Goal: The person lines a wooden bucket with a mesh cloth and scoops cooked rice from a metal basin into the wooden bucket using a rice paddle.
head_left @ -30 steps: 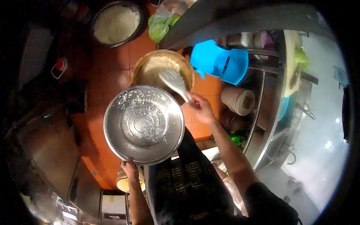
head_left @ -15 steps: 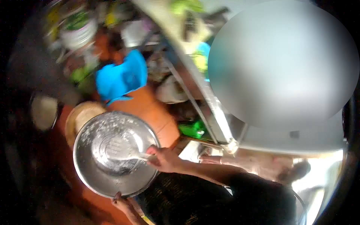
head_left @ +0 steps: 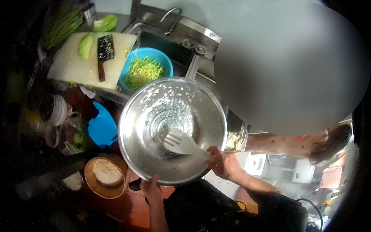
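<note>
A large metal bowl (head_left: 201,116) fills the middle of the view, with white grains stuck to its inner wall. At its lower rim, my left hand (head_left: 152,189) is closed, thumb over the edge. My right hand (head_left: 226,166) is closed round the handle of a white slotted spatula (head_left: 179,142), whose head lies over the inside of the bowl. Behind the bowl stands a blue basin (head_left: 168,65) of shredded greens (head_left: 143,72). Left of that, a cutting board (head_left: 65,67) holds a cleaver (head_left: 102,56) and a green vegetable piece (head_left: 85,45).
A sink (head_left: 162,44) with a faucet (head_left: 174,15) is at the back. On the floor at lower left is a round container (head_left: 89,174) of pale food, near a blue stool (head_left: 102,125). Another person's bare arm (head_left: 274,146) shows at right. A blurred grey oval covers the upper right.
My view has turned from the floor containers to the sink and cutting board. The bowl has moved along in my left hand, and the spatula has come from the floor container to over the bowl.
</note>
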Demonstrator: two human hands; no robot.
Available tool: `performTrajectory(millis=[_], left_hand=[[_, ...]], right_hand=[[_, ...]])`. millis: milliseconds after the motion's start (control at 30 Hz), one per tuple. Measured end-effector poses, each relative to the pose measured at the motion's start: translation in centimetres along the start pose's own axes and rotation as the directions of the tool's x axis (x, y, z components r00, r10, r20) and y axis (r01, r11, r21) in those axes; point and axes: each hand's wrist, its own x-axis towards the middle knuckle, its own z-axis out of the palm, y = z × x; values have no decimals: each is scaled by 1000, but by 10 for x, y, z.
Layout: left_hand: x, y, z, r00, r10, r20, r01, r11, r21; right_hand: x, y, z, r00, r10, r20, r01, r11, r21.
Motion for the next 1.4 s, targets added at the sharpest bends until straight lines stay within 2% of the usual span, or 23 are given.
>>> performTrajectory(millis=[33,67,133,167,267,367,467,567,667,700,800,933,1033,1067,1133,1233,1333,1400], left_hand=[[8,-2,16,998,-16,63,14,1000,24],[17,-3,33,992,-31,125,25,998,50],[35,-9,62,963,38,267,-37,999,-7],[55,-16,52,963,13,270,-38,995,88],[63,-10,90,956,-42,290,-29,971,236],[56,-3,120,977,-37,211,-42,933,357],[57,0,139,928,34,370,-203,880,429],[53,-10,172,941,-35,336,-106,914,392],[49,-21,231,944,-163,288,8,881,473],[65,-39,234,908,-181,378,12,912,409],[65,-50,283,894,-228,385,3,864,503],[93,-78,308,889,-314,333,84,827,555],[113,-100,318,891,-325,318,74,794,604],[119,-106,320,886,-339,316,76,778,623],[121,-112,329,893,-342,293,56,730,681],[143,-131,326,883,-361,300,23,672,740],[156,-140,316,921,-295,254,22,690,724],[185,-161,297,921,-234,312,-54,716,696]], right_hand=[[3,3,-12,996,5,-88,-7,1000,-28],[5,11,-18,993,50,-103,-52,999,-10],[10,34,-28,982,138,-127,-136,990,26],[9,35,-24,981,91,-169,-93,996,-3],[14,52,-30,969,133,-208,-126,991,50],[19,63,-25,961,216,-174,-207,976,71],[22,62,-25,946,270,-177,-247,958,144],[18,78,-27,935,286,-207,-251,951,180],[15,108,-41,901,323,-289,-277,942,190],[15,116,-45,895,335,-296,-287,938,195],[21,144,-52,870,358,-340,-303,931,204],[35,185,-43,829,392,-399,-341,920,194],[49,205,-43,823,423,-380,-383,906,180],[56,210,-49,810,514,-282,-473,857,204],[65,226,-51,806,516,-289,-458,854,245],[74,248,-42,817,419,-397,-364,907,210],[75,260,-34,823,416,-387,-342,907,247],[74,256,-35,813,442,-379,-350,891,290]])
